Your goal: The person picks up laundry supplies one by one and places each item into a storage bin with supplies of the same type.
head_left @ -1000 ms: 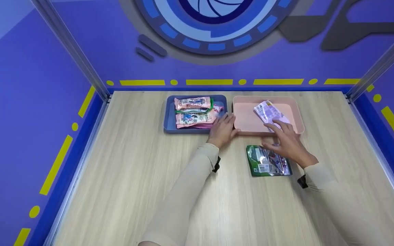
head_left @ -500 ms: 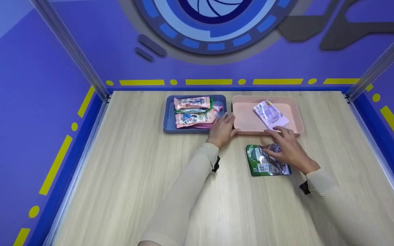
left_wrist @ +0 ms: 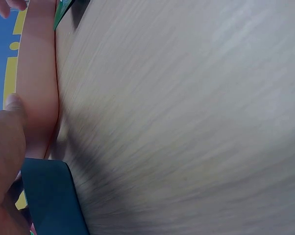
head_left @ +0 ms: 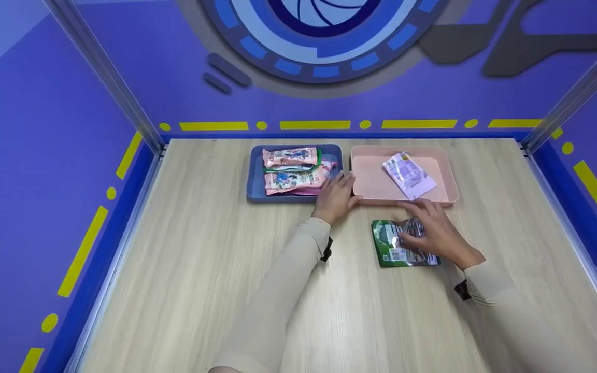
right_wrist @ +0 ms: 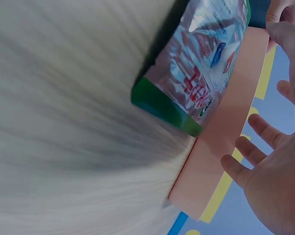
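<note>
My left hand (head_left: pixel 333 199) rests where the two trays meet, fingers over the right edge of the blue tray (head_left: pixel 257 197) and thumb against the front wall of the pink tray (head_left: pixel 376 201). Over a green and silver food pouch (head_left: pixel 394 248), which lies flat on the table, hovers my right hand (head_left: pixel 438 230). Its fingers are spread, near the pink tray's front rim, and grip nothing; they partly hide the pouch. In the right wrist view the pouch (right_wrist: pixel 196 68) lies beside the pink tray. A purple and white packet (head_left: pixel 409 175) lies tilted in the pink tray.
In the blue tray several pink snack packets (head_left: pixel 293 180) are stacked, with a green-edged one (head_left: pixel 298 167) among them. The wooden table (head_left: pixel 215 269) extends in front. Blue panels (head_left: pixel 298 111) stand behind it and along both sides.
My right hand has drawn back a little from the purple and white packet toward the pouch, so more of that packet shows. The left hand has stayed in place.
</note>
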Motion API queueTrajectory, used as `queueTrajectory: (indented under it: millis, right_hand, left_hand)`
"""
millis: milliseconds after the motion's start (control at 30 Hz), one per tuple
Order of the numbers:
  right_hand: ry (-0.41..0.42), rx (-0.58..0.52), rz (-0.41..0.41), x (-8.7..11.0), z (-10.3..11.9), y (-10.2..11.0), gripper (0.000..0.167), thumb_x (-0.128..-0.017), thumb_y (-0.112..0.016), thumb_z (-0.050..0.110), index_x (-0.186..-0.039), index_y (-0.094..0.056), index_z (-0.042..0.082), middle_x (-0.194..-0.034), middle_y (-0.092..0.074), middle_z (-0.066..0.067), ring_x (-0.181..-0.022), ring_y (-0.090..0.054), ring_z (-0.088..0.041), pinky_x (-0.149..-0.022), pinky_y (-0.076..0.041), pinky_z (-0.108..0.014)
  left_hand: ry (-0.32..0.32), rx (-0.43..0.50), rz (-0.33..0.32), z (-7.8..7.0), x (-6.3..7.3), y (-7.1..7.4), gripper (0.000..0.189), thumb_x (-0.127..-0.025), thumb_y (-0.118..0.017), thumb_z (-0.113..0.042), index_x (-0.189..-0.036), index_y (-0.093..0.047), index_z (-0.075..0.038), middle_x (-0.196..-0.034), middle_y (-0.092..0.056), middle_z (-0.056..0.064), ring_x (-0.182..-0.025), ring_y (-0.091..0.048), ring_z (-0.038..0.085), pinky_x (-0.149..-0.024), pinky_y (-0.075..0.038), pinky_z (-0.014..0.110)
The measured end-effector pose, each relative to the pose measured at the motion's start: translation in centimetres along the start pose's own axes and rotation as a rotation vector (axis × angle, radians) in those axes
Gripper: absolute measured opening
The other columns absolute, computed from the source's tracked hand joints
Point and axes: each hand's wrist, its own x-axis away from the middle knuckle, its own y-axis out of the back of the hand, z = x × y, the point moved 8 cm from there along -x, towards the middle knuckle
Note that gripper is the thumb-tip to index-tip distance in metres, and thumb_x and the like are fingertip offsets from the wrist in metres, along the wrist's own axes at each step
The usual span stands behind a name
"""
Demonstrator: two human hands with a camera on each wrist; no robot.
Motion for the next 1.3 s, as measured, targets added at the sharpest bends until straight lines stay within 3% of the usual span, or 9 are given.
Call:
queueTrajectory:
  millis: [633, 1300]
  right_hand:
    - [0.035, -0.026, 0.056, 1.4, 0.4, -1.0, 0.084, -0.083, -0.085, 0.047, -0.154, -0.047, 0.025, -0.149, -0.044, -0.015, -0.135, -0.039, -0.040, -0.102, -0.041, -0.070]
    - [0.007, -0.032, 0.199, 2.6, 0.4, -2.5, 0.105, -0.069, -0.089, 0.062, -0.157, -0.040, 0.034, -0.164, -0.026, -0.015, -0.148, -0.022, -0.047, -0.109, -0.031, -0.075]
  left_hand:
    - [0.008, 0.029, 0.010, 0.0, 0.1, -0.1, 0.067, -0.103, -0.052, -0.053, -0.157, -0.043, -0.015, -0.164, -0.037, -0.001, -0.153, -0.030, 0.022, -0.124, -0.024, 0.046]
    - [0.007, 0.038, 0.012, 0.0, 0.0, -0.1, 0.068, -0.103, -0.052, -0.053, -0.158, -0.042, -0.014, -0.164, -0.037, 0.000, -0.153, -0.030, 0.023, -0.125, -0.023, 0.046]
